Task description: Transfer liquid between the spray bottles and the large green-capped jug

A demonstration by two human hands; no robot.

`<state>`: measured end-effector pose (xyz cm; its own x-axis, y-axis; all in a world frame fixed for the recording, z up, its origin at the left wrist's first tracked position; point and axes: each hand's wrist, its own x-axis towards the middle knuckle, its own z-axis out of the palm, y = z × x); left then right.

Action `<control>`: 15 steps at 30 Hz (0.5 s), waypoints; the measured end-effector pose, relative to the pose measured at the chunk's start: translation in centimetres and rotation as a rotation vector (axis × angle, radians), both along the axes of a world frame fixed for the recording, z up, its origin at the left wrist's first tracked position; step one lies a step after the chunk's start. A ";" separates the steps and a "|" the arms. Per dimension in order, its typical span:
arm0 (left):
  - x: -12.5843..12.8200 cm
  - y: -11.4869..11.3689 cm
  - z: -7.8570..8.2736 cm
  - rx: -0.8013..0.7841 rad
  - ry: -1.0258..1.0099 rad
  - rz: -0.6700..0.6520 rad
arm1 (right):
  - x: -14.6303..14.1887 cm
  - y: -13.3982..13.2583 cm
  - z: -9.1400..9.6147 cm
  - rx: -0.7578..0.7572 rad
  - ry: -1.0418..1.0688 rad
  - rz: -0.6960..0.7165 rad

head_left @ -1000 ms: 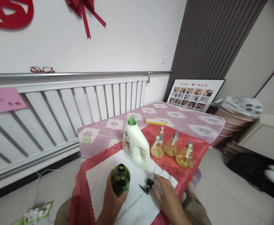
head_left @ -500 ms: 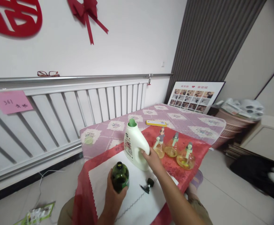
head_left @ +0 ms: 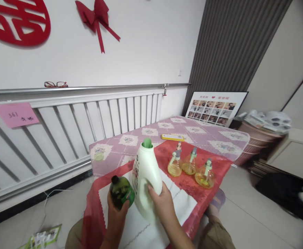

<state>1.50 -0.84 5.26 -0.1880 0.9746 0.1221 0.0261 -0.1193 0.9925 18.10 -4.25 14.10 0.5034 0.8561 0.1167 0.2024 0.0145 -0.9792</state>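
The white jug (head_left: 146,180) has come off the spot where it stood half a second ago and is drawn in close to the person. The right hand (head_left: 163,204), which was then only reaching its handle side, is now wrapped round its lower flank. The green bottle (head_left: 120,192) has changed too: it was held upright, and now it is tipped, its open neck pointing up and to the left. The left hand (head_left: 116,216) is closed around its base from below. Jug and bottle sit side by side between the two hands, touching or nearly so, with the jug's green cap (head_left: 147,142) upright above them. Under them lies a white cloth (head_left: 182,204) spread over a red cloth (head_left: 192,186), which covers the near end of a low table dressed in a purple patterned cover (head_left: 205,138). Three small spray bottles (head_left: 190,162) of yellow liquid stand together on the red cloth, well apart from the hands, and a flat yellow case (head_left: 172,137) lies further back. A small green cup (head_left: 98,156) rests near the table's left corner. Behind runs a white slatted rail (head_left: 89,114) with a pink note (head_left: 16,114) stuck to it and a pair of glasses (head_left: 56,84) on top. A red bow (head_left: 98,14) hangs on the wall, and a photo board (head_left: 216,107) leans by the dark curtain.
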 end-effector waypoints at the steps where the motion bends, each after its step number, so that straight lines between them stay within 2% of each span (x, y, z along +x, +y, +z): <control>1: -0.5 0.1 0.6 -0.015 0.025 0.019 | -0.4 -0.7 -0.3 0.001 -0.024 -0.006; 7: -3.4 0.7 4.8 0.000 0.094 -0.007 | -1.4 -3.2 -1.9 0.057 -0.132 -0.001; 11: -4.7 1.7 7.5 0.105 0.121 -0.076 | -0.9 -3.4 -2.8 0.079 -0.176 0.007; 15: -5.4 2.7 11.2 0.193 0.174 -0.167 | -0.6 -3.2 -3.5 0.089 -0.175 0.043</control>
<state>-3.92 1.88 16.43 0.0126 0.9459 0.3243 0.1577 -0.3221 0.9335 17.51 -7.47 10.63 0.4320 0.8588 0.2754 0.3665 0.1118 -0.9237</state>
